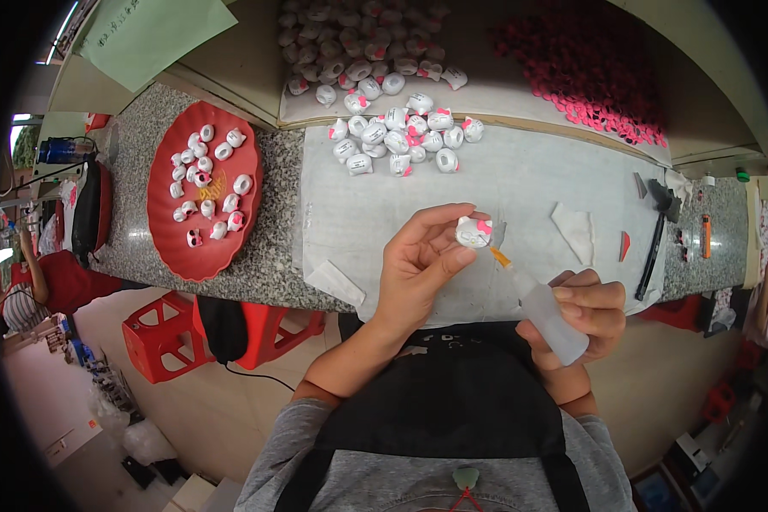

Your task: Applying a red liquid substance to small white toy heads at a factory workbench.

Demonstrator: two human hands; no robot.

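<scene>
Between the thumb and fingers of my left hand (422, 264) is a small white cat-head figure (473, 231) with a pink bow. My right hand (590, 317) grips a translucent squeeze bottle (555, 324), tilted so its narrow orange tip (500, 257) points up at the cat head. The tip is very close to the figure's lower right side; I cannot tell whether they touch. Both hands are above the white sheet (384, 247) covering the worktop. Beyond them lies a cluster of similar white cat heads (398, 142), some showing pink bows.
A red scalloped plate (166, 183) with more cat heads stands at the left. Behind are a shelf heap of white heads (358, 51) and a pile of pink pieces (584, 72). A black pen (651, 260), paper scraps (574, 233) and an orange tool (706, 237) lie at the right.
</scene>
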